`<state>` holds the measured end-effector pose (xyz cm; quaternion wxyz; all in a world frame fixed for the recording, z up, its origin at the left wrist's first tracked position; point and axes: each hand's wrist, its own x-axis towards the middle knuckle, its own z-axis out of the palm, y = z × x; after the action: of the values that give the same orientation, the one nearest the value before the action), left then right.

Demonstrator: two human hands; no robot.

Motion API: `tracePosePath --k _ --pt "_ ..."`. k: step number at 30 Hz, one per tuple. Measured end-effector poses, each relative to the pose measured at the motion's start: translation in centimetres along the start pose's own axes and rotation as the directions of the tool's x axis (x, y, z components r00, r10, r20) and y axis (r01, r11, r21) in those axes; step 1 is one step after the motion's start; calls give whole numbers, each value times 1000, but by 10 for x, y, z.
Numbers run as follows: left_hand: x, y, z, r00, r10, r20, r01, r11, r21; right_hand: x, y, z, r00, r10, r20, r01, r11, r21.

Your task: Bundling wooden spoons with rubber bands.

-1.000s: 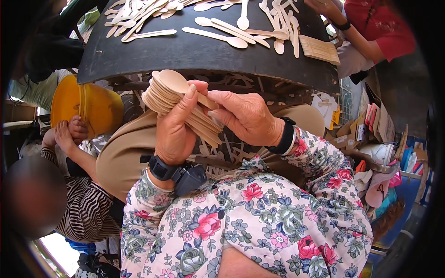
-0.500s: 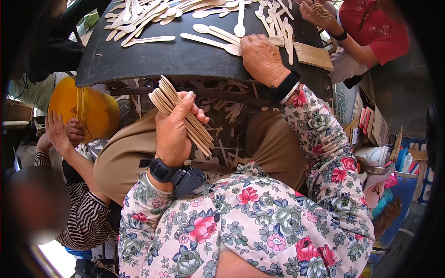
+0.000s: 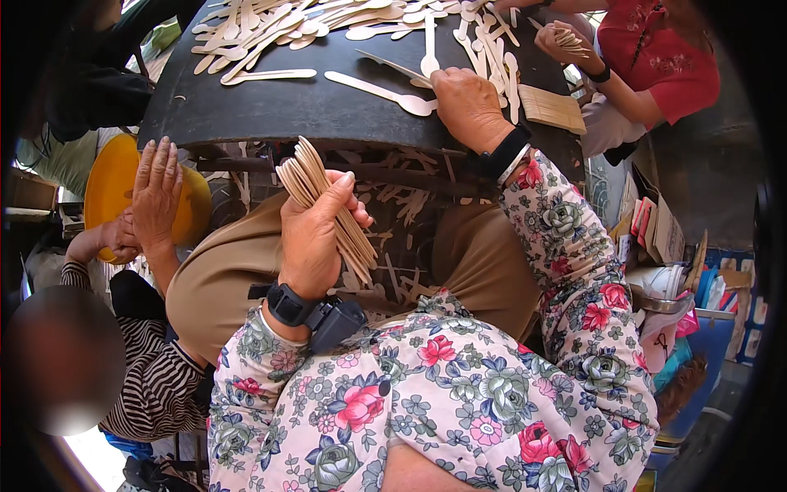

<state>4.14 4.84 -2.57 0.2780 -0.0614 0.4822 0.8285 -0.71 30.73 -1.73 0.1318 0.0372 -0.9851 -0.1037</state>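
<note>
A bundle of wooden spoons (image 3: 305, 182) stands slanted in my left hand (image 3: 313, 246), thumb across it and fingers wrapped round behind, above my lap. On the black table (image 3: 262, 111), my right hand (image 3: 469, 107) pinches a wooden spoon (image 3: 392, 67) that is tipped up on its edge; its fingertips are partly hidden. Just below that spoon a loose wooden spoon (image 3: 370, 87) lies flat, its bowl end close to my fingers. Another upright-lying spoon (image 3: 429, 41) is beyond my hand.
A large heap of wooden spoons (image 3: 303, 20) covers the far table. A neat stack of flat wooden pieces (image 3: 552, 110) sits at the right edge. One co-worker's hand (image 3: 574, 49) holds spoons; at left, another's hand (image 3: 156, 197) is by a yellow bucket (image 3: 102, 197). Spoons lie scattered below the table.
My right hand has shifted slightly right and now lifts a spoon onto its edge. The left hand keeps its bundle. The left co-worker's hand has risen off the bucket's side.
</note>
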Motion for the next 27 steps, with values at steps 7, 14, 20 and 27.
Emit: tracePosePath --k 7,14,20,27 --pt "-1 2 -1 1000 11 -17 -11 1000 17 -7 2 -8 992 97 -76 -76 968 240" --pt "0 11 3 993 92 -76 -96 994 -49 -41 -28 -52 843 -27 537 -530 -215 821" --pt "3 11 7 988 143 -51 -151 970 -192 -66 -37 -47 718 -422 554 -692 -516 504" --pt "2 13 9 973 124 194 -68 960 -271 -76 -34 -33 656 -610 444 -753 -563 340"
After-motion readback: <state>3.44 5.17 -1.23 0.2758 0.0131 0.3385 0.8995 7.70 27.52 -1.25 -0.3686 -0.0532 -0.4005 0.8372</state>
